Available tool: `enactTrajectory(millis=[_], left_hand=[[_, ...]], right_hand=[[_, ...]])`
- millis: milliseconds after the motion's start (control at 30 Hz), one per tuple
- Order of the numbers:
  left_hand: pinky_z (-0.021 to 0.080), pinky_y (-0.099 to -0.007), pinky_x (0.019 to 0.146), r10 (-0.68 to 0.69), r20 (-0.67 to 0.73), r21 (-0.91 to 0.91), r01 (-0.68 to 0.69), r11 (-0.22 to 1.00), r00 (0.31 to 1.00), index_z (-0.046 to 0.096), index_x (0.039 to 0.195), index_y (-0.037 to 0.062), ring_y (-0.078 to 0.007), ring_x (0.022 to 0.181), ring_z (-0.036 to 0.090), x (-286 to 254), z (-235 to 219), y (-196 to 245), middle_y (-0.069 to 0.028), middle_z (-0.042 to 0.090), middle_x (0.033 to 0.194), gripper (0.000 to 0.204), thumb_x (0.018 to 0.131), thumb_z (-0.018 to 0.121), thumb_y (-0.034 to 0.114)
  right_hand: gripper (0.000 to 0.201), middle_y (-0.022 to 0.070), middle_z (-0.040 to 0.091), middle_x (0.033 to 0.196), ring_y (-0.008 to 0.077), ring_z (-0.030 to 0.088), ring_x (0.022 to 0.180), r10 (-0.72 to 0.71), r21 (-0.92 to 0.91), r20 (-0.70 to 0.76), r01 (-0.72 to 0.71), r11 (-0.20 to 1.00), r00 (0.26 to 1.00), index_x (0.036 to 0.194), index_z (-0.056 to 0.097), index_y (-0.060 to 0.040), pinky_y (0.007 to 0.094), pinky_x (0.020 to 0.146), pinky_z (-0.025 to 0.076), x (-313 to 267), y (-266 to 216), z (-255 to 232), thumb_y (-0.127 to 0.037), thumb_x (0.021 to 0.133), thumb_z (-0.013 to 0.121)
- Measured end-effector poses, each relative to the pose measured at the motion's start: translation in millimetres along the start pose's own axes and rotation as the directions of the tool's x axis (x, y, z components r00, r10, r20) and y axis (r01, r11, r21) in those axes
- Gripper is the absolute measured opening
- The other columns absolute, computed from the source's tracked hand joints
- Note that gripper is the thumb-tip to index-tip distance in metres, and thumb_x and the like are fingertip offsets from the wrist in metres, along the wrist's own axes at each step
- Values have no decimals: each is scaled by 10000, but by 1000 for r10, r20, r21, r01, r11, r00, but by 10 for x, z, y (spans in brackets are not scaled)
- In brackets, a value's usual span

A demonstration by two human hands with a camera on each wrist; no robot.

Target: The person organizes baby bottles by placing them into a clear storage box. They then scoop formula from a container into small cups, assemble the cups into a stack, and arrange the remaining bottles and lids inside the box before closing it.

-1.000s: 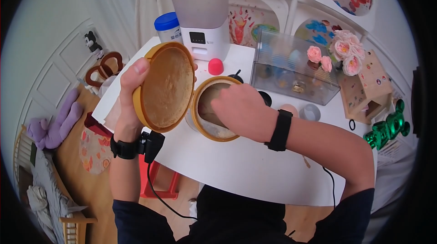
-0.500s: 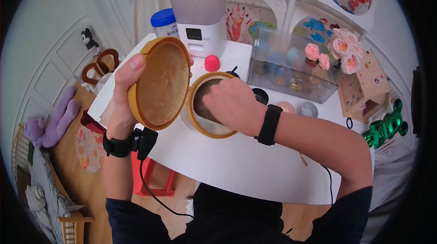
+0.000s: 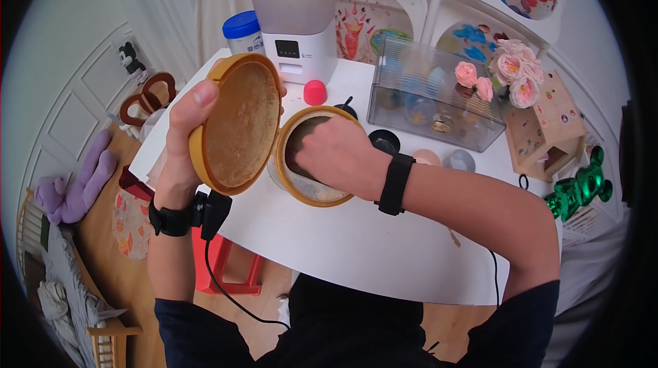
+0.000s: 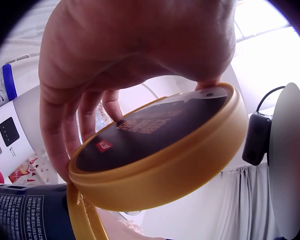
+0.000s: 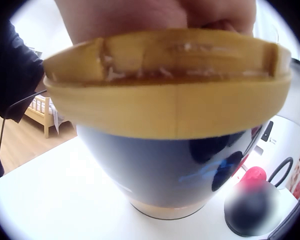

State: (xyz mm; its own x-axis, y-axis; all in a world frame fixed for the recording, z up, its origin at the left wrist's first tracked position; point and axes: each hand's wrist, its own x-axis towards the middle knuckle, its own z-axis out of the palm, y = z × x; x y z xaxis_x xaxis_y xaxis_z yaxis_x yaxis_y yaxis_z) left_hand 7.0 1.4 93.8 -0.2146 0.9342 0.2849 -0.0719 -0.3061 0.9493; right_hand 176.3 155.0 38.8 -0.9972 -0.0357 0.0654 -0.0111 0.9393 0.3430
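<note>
In the head view, two hands are working at one gold-rimmed can (image 3: pixel 310 198), which is standing mid-frame on one white table (image 3: pixel 295 241). The left hand (image 3: pixel 182 133), left of centre, is gripping one raised lid (image 3: pixel 240 124), thumb toward the upper edge; the lid is showing its pale inside. The right hand (image 3: pixel 343 157) is lying in the can's mouth, hiding its fingertips, so I cannot tell whether they are pinching anything. One dispenser (image 3: pixel 293 18), one blue-capped jar (image 3: pixel 242 30) and one pink knob (image 3: pixel 314 93) are standing toward the top; one clear box (image 3: pixel 433 104) is sitting upper right. The left wrist view alone is showing the lid's dark top with one red mark (image 4: pixel 104 145), four slightly spread fingers at its left and the thumb at its right. The right wrist view alone is showing the can's dark front and base, one wooden bed (image 5: pixel 45 118) appearing at left; the right fingers are not showing clearly.
</note>
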Motion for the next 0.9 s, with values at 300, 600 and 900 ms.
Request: enactTrajectory(millis=[300, 600, 900], left_hand=[[610, -407, 985, -20, -18, -14, 19, 1000, 1000, 547, 1506, 41, -261, 1228, 683, -28, 9, 21, -200, 675, 1398, 794, 961, 577, 618], [608, -399, 970, -7, -30, 32, 8, 999, 1000, 544, 1498, 42, -254, 1212, 686, -20, 13, 31, -198, 681, 1393, 805, 952, 582, 633], [598, -374, 977, -9, -14, 45, 9, 999, 1000, 550, 1472, 49, -235, 1207, 684, -7, 16, 43, -187, 684, 1385, 758, 973, 583, 618]], right_hand=[[71, 19, 764, 819, 216, 781, 857, 11, 23, -20, -10, 1000, 1000, 848, 809, -171, 357, 707, 578, 8, -15, -5, -118, 866, 765], [75, 56, 764, 821, 232, 780, 843, 7, 63, -41, -4, 998, 999, 863, 827, -121, 356, 733, 602, -49, 4, -138, -67, 837, 781], [81, 85, 776, 881, 252, 782, 893, 39, 172, -2, -39, 984, 999, 892, 829, -91, 365, 777, 622, -114, 94, -306, -66, 895, 752]])
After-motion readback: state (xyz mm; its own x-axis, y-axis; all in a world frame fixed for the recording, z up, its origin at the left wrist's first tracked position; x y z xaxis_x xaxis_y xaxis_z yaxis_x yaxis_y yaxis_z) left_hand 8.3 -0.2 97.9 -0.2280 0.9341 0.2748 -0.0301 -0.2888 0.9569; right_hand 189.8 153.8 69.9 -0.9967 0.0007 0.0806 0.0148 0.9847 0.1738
